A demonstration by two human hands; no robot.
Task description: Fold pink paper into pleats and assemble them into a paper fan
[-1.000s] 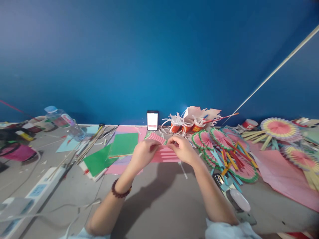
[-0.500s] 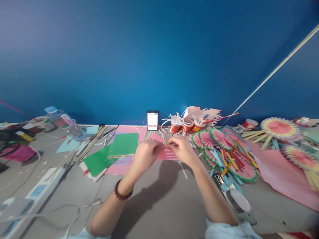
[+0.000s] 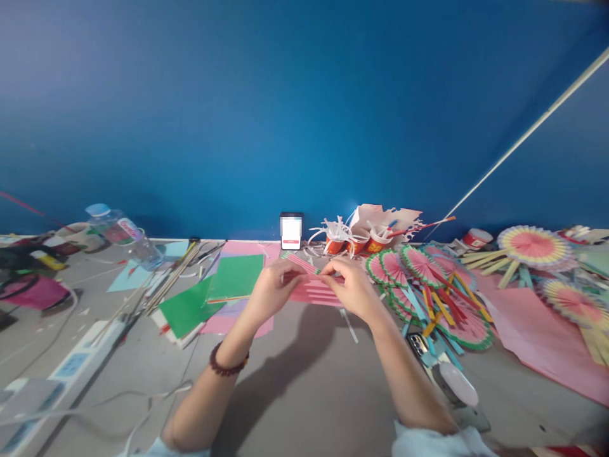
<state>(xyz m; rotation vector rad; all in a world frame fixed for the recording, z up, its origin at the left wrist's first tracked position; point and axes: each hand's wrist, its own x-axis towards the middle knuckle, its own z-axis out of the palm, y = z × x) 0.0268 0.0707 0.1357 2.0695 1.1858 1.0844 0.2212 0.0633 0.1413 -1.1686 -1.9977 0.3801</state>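
Note:
A pink paper (image 3: 316, 293) with pleated folds and a green-edged end is between my two hands. My left hand (image 3: 273, 289), with a dark beaded bracelet at the wrist, pinches the pleats from the left, thumb against fingertips. From the right, my right hand (image 3: 351, 289) pinches the folded part near its green edge. The lower part of the sheet hangs below the fingers and shows several light crease lines. Partly hidden behind my left hand lies a stack of green paper (image 3: 236, 276).
Finished watermelon-like paper fans (image 3: 421, 263) and coloured strips lie to the right, near a phone (image 3: 419, 344). Paper cups (image 3: 379, 238) and a lit phone (image 3: 291, 231) stand by the blue wall. On the left are a plastic bottle (image 3: 121, 230) and a power strip (image 3: 71, 365).
My left hand has shifted a little to the left along the paper, so more of the creased pink sheet shows between the hands. My right hand has hardly moved.

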